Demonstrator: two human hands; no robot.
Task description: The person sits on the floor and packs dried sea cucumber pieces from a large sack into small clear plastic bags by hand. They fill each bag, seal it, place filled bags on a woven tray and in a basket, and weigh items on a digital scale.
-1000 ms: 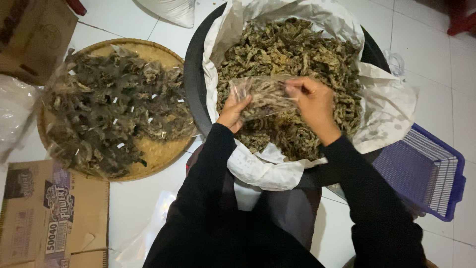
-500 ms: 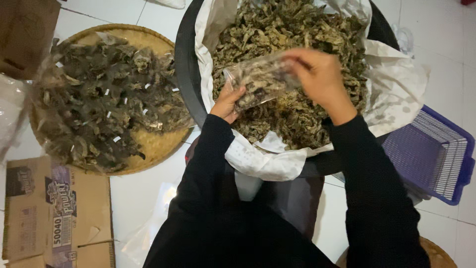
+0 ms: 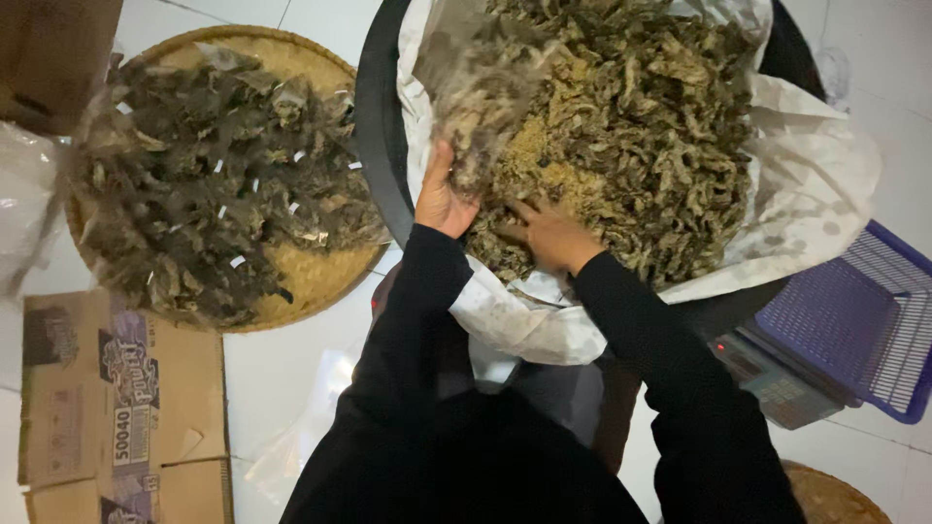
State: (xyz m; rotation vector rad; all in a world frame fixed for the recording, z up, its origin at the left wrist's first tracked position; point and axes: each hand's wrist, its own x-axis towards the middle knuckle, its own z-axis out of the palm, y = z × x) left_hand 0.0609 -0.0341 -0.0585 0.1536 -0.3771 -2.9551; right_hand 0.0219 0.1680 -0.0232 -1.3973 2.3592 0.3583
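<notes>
white tile floor; left hand (image 3: 442,199) fingers grip clear bag (image 3: 481,92) of dried leaves; right hand (image 3: 549,236) fingers spread in leaf heap (image 3: 631,126).

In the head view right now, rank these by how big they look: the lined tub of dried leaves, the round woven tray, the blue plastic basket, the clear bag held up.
1. Lined tub
2. Woven tray, slightly smaller
3. Blue plastic basket, partly cut off
4. Clear bag in the left hand; blurred, so 3 against 4 is unsure.

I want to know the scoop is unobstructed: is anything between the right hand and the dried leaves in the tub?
Nothing visible: the right hand already rests on the dried leaves, beside the clear bag the left hand holds up.
</notes>
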